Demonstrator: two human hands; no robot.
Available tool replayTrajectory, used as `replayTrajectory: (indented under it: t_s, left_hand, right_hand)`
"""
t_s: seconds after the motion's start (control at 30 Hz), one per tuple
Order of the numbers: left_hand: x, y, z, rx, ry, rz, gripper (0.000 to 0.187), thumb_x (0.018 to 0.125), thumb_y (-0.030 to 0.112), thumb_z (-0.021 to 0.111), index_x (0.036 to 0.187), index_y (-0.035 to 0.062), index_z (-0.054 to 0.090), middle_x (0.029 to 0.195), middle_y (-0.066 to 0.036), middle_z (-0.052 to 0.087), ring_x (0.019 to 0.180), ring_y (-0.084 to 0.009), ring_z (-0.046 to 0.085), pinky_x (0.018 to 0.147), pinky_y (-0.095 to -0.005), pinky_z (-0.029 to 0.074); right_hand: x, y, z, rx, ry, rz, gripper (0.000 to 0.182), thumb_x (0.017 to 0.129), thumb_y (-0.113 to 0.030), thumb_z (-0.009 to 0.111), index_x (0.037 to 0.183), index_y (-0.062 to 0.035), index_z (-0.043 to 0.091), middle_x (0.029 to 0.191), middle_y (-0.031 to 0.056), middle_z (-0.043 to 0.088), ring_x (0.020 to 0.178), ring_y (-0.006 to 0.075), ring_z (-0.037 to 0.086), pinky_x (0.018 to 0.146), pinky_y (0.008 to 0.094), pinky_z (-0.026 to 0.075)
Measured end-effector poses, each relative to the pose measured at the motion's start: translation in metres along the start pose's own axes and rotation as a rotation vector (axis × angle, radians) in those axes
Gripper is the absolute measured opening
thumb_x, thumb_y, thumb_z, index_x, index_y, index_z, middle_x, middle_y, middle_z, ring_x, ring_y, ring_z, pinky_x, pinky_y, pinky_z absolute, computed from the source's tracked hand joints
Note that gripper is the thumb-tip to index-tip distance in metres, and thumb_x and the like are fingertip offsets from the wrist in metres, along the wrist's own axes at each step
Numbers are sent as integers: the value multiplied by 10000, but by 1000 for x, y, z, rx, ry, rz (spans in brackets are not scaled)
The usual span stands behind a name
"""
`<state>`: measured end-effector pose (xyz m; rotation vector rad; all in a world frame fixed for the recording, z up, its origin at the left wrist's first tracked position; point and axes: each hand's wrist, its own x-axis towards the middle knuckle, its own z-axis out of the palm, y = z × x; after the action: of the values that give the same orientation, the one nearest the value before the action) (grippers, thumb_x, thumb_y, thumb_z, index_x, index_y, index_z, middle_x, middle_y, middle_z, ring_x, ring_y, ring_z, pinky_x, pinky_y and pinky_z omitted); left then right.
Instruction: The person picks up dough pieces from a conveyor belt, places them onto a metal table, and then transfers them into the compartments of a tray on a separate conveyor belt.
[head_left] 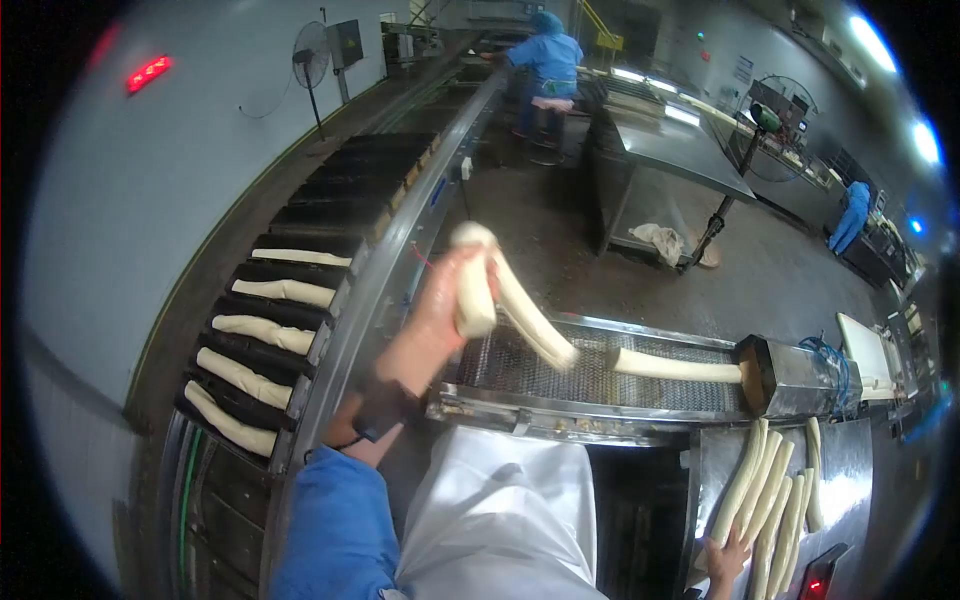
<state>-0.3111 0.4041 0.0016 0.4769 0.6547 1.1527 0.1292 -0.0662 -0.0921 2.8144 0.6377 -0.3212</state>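
Left hand is wrapped round a doubled-over dough rope, probably soft, stretchy and best supported mid-length; right hand, fingers spread, touches more ropes beneath it.

Open floor beyond the mesh conveyor, metal table behind, rail blocking the left.

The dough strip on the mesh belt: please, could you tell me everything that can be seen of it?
The dough strip is long, pale cream and soft-looking, with a fairly smooth surface and a blunt left end. It lies nearly straight along the mesh belt, which supports it. Its right end reaches the mouth of the metal housing; whether more lies inside is hidden. No hand touches it, and a gap separates it from the dough in the raised left hand.
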Motion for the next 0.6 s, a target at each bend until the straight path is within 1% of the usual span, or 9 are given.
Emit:
replayTrajectory:
  t_s: [0.1, 0.13, 0.17, 0.27, 0.33, 0.47, 0.5, 0.53, 0.6]
  left_hand:
    - [25, 62, -13, 223, -8, 385, 240, 864, 227, 618, 995, 30, 576, 825, -67, 611, 675, -137, 600, 601, -272, 516]
    - [33, 80, -18, 298, -6, 437, 212, 874, 223, 609, 960, 33, 573, 831, -74, 618, 685, -145, 607, 606, -280, 515]
    - [43, 94, -24, 337, 15, 478, 301, 898, 231, 577, 1093, 4, 544, 893, -93, 614, 700, -124, 597, 569, -253, 506]
    - [73, 126, -46, 170, 105, 516, 246, 874, 200, 615, 1020, 23, 525, 913, -103, 616, 723, -165, 618, 607, -294, 520]
    - [105, 125, -84, -31, 206, 533, 256, 876, 186, 611, 1036, 10, 516, 958, -106, 610, 735, -183, 620, 645, -305, 529]
    - [103, 43, -90, 269, 104, 231, 144, 830, 154, 650, 896, 33, 605, 821, -52, 629, 731, -154, 620, 717, -282, 531]
    - [105, 16, -94, 455, 46, 96, 314, 865, 166, 628, 1126, -6, 603, 980, -130, 671, 842, -205, 659, 777, -313, 546]
    - [99, -10, -93, 747, -224, 251, 406, 838, 161, 661, 1193, -20, 581, 976, -137, 678, 846, -182, 651, 769, -302, 533]
    - [102, -67, -84, 1163, -259, 107, 506, 803, 157, 688, 1237, -57, 542, 1056, -129, 667, 930, -170, 630, 815, -290, 497]
  right_hand:
    - [-11, -20, -6, 2, -7, 30, 904, 641, -534, 692, 1442, -282, 358, 1467, 224, 304, 1294, 522, 301, 1033, 579, 330]
    - [-12, -24, -7, -2, 6, 42, 902, 647, -534, 690, 1444, -283, 353, 1467, 232, 304, 1291, 529, 303, 1034, 582, 326]
    - [-12, -27, -6, -6, 6, 35, 902, 647, -534, 690, 1444, -283, 353, 1467, 232, 304, 1291, 529, 303, 1034, 582, 326]
    - [-8, -19, 5, -14, 34, 10, 902, 660, -533, 689, 1452, -285, 336, 1460, 252, 307, 1286, 539, 301, 1025, 589, 333]
    - [10, -13, 18, -3, -55, 56, 959, 646, -595, 703, 1468, -355, 273, 1551, 146, 162, 1368, 524, 139, 1024, 685, 291]
    - [14, -25, 25, 25, -15, 38, 947, 643, -534, 706, 1467, -350, 279, 1540, 155, 198, 1361, 528, 159, 1023, 679, 300]
    - [8, -22, 25, 32, -3, 36, 944, 642, -514, 707, 1467, -348, 281, 1536, 158, 210, 1359, 530, 166, 1022, 677, 302]
    - [3, -24, 23, 40, 10, 37, 941, 641, -494, 708, 1467, -346, 283, 1532, 161, 222, 1357, 531, 172, 1022, 675, 305]
    - [-14, -44, 11, 26, 31, 45, 922, 663, -457, 716, 1467, -333, 283, 1496, 205, 265, 1332, 538, 217, 1027, 634, 315]
